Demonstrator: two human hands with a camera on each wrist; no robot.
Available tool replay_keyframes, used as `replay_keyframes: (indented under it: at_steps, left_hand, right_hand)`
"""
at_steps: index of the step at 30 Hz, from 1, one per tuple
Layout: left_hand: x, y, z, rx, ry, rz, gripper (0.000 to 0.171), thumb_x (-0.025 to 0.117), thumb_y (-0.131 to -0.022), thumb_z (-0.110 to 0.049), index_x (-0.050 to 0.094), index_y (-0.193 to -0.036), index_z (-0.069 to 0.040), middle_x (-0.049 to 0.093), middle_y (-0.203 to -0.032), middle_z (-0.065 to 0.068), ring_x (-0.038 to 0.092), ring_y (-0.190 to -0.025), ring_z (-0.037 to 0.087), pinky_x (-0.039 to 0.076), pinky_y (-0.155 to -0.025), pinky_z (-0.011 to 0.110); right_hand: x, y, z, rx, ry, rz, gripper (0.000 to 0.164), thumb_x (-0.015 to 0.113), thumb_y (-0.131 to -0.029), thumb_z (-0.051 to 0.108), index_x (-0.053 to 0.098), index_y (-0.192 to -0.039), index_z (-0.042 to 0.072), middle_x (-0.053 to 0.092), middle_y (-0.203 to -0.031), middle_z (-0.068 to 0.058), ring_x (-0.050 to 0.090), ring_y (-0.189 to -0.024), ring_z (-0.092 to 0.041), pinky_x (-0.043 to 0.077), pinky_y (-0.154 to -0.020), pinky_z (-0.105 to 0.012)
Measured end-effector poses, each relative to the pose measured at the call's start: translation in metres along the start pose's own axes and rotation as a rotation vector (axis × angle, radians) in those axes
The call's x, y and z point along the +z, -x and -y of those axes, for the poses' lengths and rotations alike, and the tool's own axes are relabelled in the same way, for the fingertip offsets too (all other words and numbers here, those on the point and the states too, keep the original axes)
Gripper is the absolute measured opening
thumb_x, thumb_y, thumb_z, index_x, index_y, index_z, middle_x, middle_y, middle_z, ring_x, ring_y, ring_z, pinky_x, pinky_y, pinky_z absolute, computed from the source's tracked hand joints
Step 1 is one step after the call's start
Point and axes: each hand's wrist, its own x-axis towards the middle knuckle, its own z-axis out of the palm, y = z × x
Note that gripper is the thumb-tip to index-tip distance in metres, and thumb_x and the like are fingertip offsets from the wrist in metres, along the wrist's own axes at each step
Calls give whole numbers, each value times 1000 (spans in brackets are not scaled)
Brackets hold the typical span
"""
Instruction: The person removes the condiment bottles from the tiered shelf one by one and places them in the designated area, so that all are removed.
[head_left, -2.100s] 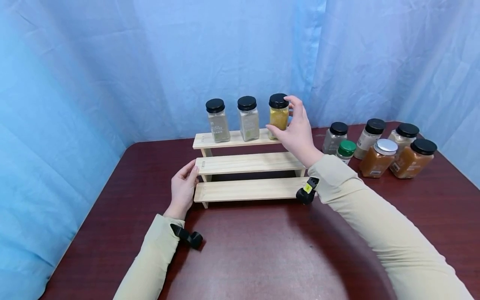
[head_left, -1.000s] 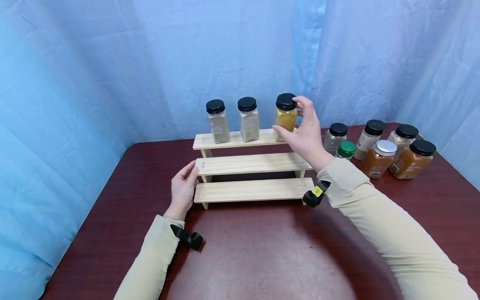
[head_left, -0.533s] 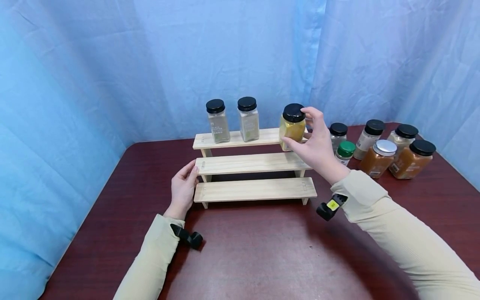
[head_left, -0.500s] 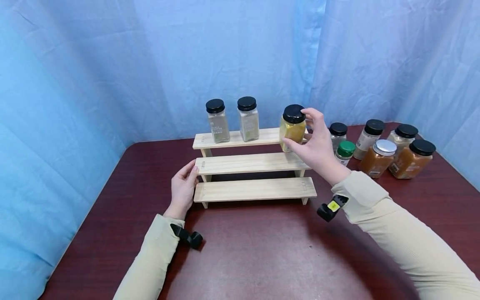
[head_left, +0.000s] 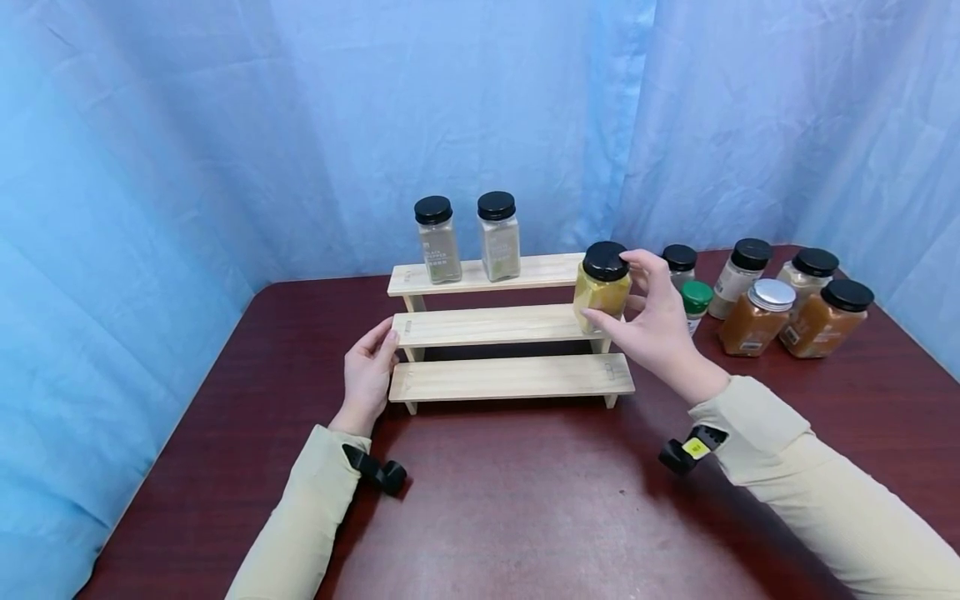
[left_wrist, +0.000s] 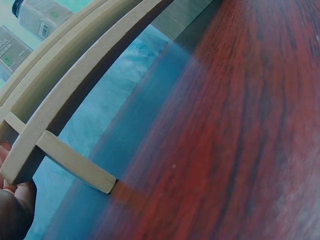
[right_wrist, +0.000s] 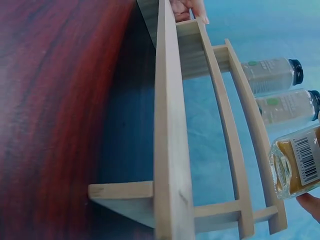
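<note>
My right hand (head_left: 660, 321) pinches a spice jar of yellow powder (head_left: 602, 293) with a black lid, thumb on one side and fingers on the other. In the head view the jar overlaps the right end of the middle shelf of a three-step wooden rack (head_left: 495, 379); its barcode side and glass base show in the right wrist view, apart from the top shelf's surface. My left hand (head_left: 369, 367) grips the left end of the middle shelf. Two black-lidded jars, one grey-labelled pepper jar (head_left: 439, 250) and one pale jar (head_left: 500, 246), stand upright on the top shelf.
On the table's right stand several more jars: a green-capped one (head_left: 696, 298), a silver-lidded orange one (head_left: 757, 321), a black-lidded orange one (head_left: 828, 321) and others behind. Blue curtains (head_left: 337, 150) hang around the dark red table (head_left: 510, 500).
My right hand has brought the yellow jar off the top shelf, rightward, down and toward me, to the middle shelf's right end. My left hand keeps its grip on the rack.
</note>
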Motion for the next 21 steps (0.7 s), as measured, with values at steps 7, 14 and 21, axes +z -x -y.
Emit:
replay_keyframes:
  at_steps: [7, 14, 21]
  left_hand:
    - [0, -1, 1, 10, 4, -3, 35, 53, -96, -7, 56, -130, 2, 62, -91, -8, 46, -61, 5, 41, -57, 15]
    - [1, -1, 1, 8, 15, -5, 34, 54, -96, -7, 56, -129, 2, 63, -94, -6, 47, -61, 5, 41, -58, 16]
    - [2, -1, 1, 19, 49, -9, 34, 54, -96, -5, 56, -128, 4, 62, -94, -9, 47, -62, 4, 40, -58, 15]
  right_hand:
    - [-7, 12, -4, -13, 12, -18, 80, 79, -68, -9, 29, -130, -2, 46, -121, -25, 57, -108, -34, 39, -82, -2]
    - [-16, 24, -7, -28, 54, -18, 83, 80, -65, -11, 29, -131, -2, 47, -122, -25, 54, -117, -23, 38, -85, -2]
    - [-32, 43, -15, -28, 49, -14, 87, 79, -62, -17, 28, -131, -3, 56, -124, -9, 44, -110, 18, 42, -78, -2]
